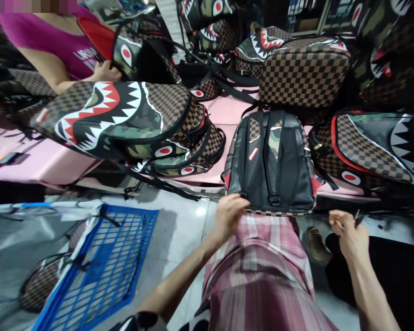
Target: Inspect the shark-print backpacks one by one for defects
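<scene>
A black backpack [291,151] with brown checkered trim lies on the pink table edge in front of me, its shoulder straps facing up. My left hand [230,215] is at its lower left corner, fingers bent and pressed against the edge by the strap end. Off to the right of the bag, my right hand [350,232] is closed in the air, apart from it. A small dark thing with a thin pointed tip [358,216] sticks out of that hand; most of it is hidden by the fingers.
Shark-mouth backpacks [124,119] are stacked on the left, and another backpack [369,151] lies right. A checkered bag [305,76] stands behind. A blue plastic crate [124,248] is on the lower left. Across the table, a person in a magenta top [60,41] handles a bag.
</scene>
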`<act>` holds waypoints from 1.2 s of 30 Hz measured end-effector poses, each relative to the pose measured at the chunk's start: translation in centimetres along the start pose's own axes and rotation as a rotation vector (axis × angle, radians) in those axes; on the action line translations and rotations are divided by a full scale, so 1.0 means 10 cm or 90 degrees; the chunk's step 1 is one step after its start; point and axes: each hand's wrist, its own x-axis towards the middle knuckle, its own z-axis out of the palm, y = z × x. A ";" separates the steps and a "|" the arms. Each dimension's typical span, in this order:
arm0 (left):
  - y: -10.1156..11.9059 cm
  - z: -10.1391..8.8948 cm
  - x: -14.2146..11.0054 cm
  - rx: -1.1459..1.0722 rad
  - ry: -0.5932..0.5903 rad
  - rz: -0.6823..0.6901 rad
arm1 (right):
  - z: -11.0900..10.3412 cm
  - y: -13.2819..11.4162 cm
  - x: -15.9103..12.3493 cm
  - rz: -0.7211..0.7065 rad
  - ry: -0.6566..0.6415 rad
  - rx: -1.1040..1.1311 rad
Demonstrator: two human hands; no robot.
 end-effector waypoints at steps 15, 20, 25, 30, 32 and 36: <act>-0.83 0.00 0.50 -0.321 0.158 -0.546 | 0.49 -0.10 0.71 -0.063 0.138 -0.473; -0.94 0.19 0.69 -0.403 0.240 -0.606 | 0.74 -0.06 0.88 0.025 0.174 0.001; -0.93 0.19 0.48 -0.519 0.274 -0.651 | 0.65 0.07 0.80 0.135 0.164 0.126; -0.90 0.15 0.38 -0.552 0.291 -0.698 | 0.56 0.13 0.69 0.201 0.109 0.153; -0.87 0.13 0.40 -0.550 0.298 -0.699 | 0.55 0.12 0.68 0.203 0.091 0.168; -0.79 0.10 0.44 -0.536 0.325 -0.683 | 0.48 0.04 0.59 0.177 0.076 0.198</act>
